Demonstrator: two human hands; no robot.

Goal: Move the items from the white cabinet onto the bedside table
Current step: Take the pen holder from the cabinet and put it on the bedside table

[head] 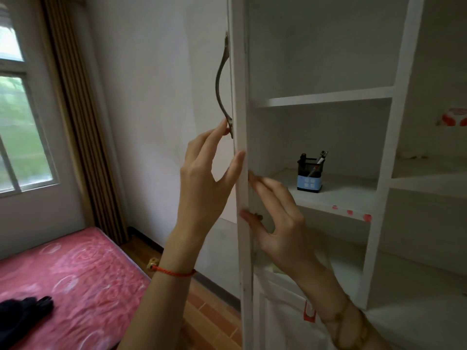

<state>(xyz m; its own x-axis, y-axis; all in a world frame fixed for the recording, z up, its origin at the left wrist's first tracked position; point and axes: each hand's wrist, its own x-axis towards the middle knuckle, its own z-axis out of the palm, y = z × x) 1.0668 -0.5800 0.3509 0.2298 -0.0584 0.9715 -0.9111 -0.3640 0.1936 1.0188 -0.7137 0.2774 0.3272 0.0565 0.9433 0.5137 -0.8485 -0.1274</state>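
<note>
The white cabinet [384,173] stands open in front of me, its door [241,147] seen edge-on with a curved metal handle [222,82]. My left hand [204,178] is on the door's outer side, fingers spread, fingertips touching the handle's lower end and the door edge. My right hand [278,221] is on the inner side, fingers apart against the door edge. Neither hand holds an item. On the middle shelf [338,198] stands a black mesh pen holder [310,176] with a blue label and a few pens in it.
A bed with a pink patterned mattress [75,274] lies at the lower left, with a dark garment [22,317] on it. A window [20,122] and a striped curtain [83,135] are at the left. A red-and-white object [452,117] sits in the cabinet's right section.
</note>
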